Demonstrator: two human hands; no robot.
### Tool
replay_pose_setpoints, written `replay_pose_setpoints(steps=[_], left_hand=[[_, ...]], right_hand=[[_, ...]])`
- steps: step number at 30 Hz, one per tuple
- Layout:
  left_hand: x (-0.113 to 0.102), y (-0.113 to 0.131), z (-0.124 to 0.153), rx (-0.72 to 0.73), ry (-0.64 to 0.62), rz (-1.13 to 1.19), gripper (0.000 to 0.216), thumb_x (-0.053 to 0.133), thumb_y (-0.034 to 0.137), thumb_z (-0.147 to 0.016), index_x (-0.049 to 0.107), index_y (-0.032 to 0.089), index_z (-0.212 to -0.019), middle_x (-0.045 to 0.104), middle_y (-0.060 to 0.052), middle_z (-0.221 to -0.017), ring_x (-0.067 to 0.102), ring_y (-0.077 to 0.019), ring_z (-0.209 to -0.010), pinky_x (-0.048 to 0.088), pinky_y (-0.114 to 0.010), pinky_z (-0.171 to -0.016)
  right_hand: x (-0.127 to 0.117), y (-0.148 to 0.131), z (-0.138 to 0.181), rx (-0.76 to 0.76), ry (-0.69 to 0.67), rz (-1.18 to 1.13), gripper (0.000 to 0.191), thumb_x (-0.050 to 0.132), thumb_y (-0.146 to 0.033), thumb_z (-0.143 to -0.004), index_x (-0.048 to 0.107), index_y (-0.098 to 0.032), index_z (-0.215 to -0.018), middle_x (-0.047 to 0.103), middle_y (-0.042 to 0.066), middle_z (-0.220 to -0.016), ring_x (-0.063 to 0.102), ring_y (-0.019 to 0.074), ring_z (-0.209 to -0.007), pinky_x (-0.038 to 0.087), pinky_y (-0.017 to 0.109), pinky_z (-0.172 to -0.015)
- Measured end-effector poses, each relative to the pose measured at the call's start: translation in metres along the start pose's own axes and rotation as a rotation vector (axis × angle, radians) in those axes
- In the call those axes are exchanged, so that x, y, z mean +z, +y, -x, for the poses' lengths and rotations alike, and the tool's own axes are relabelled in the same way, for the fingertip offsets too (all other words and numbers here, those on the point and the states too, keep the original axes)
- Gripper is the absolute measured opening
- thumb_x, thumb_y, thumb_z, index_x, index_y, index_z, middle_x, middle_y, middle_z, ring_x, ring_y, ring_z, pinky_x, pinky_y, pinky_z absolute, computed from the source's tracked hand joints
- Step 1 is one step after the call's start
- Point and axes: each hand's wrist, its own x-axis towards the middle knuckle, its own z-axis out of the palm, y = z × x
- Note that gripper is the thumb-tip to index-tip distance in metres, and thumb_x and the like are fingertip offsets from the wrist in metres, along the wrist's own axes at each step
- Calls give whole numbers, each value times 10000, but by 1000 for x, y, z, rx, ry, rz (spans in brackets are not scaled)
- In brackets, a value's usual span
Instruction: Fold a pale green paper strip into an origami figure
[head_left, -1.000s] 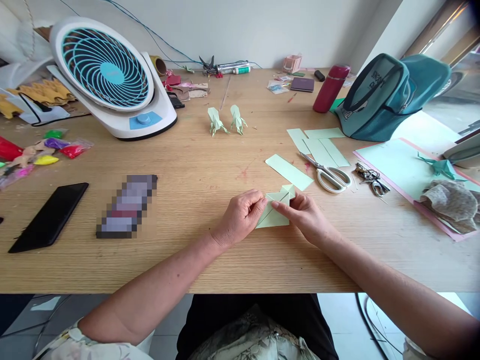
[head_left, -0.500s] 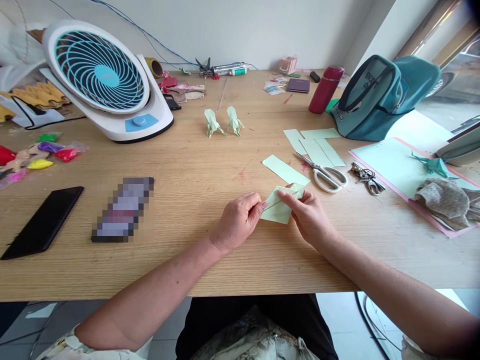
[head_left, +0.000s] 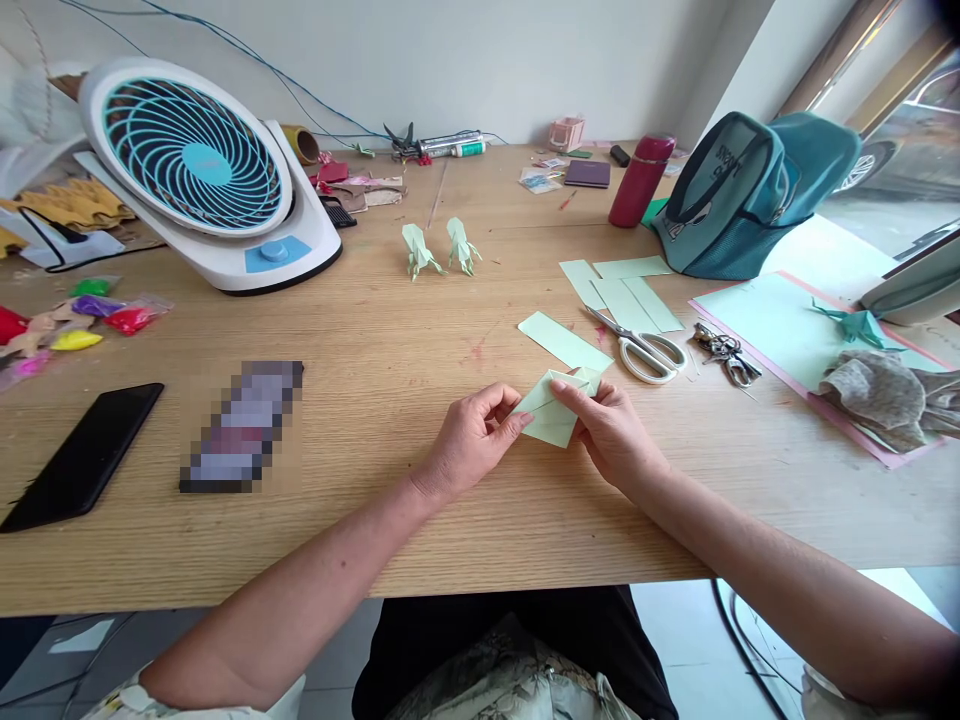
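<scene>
A partly folded piece of pale green paper (head_left: 553,412) lies on the wooden table (head_left: 375,400) in front of me. My left hand (head_left: 470,440) pinches its left corner with curled fingers. On the paper's right side rests my right hand (head_left: 611,432), its forefinger pressing along a crease and the other fingers closed on the edge. Two finished green paper figures (head_left: 439,248) stand farther back at the middle of the table.
Green paper strips (head_left: 622,290) and white-handled scissors (head_left: 643,350) lie just beyond my right hand, with keys (head_left: 724,350) beside them. A white and blue fan (head_left: 206,170) stands back left, a black phone (head_left: 79,455) front left, a teal backpack (head_left: 742,190) and red bottle (head_left: 637,180) back right.
The folded paper has turned from lying square to a diamond-like angle between my hands. My view has shifted slightly, so everything sits a little lower and to the left.
</scene>
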Motion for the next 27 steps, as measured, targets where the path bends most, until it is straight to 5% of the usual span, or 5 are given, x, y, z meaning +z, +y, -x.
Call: replay_pose_setpoints(steps=[5, 11, 17, 22, 27], left_hand=[[-3, -1, -4, -82, -14, 103, 209, 652, 353, -893, 595, 165, -821, 497, 43, -655, 432, -82, -589, 364, -206, -554], [-8, -4, -6, -58, -66, 217, 259, 628, 322, -922, 601, 200, -1149, 437, 65, -666, 441, -81, -579, 381, -203, -549], [-9, 0, -5, -35, -54, 190, 155, 570, 292, -939, 610, 198, -1055, 425, 59, -670, 415, -79, -559, 381, -206, -530], [-9, -1, -5, -75, -33, 194, 130, 581, 286, -911, 622, 180, -974, 457, 46, -669, 415, -77, -553, 374, -203, -510], [-6, -3, -4, -145, -63, 267, 176, 590, 333, -911, 614, 181, -995, 442, 55, -666, 412, -71, -520, 377, -188, -457]], right_hand=[[-7, -1, -1, -54, -59, 74, 411, 886, -435, -634, 601, -214, -830, 586, -39, -721, 517, 116, -649, 433, 250, -602], [-20, -1, -4, -143, -59, 302, 513, 800, -448, -759, 563, -275, -1179, 589, -35, -788, 564, 148, -712, 461, 278, -648], [-24, 0, -4, -266, -150, 461, 415, 696, -455, -861, 534, -270, -1195, 646, 11, -897, 621, 176, -782, 500, 303, -659], [-47, -8, 8, -835, -6, 991, 260, 601, -250, -931, 581, -265, -1189, 643, 92, -1190, 605, 257, -1106, 529, 415, -840], [-59, -11, 21, -1184, -263, 1476, 364, 650, -161, -903, 564, -232, -1249, 662, 120, -1189, 634, 255, -1007, 518, 429, -838]])
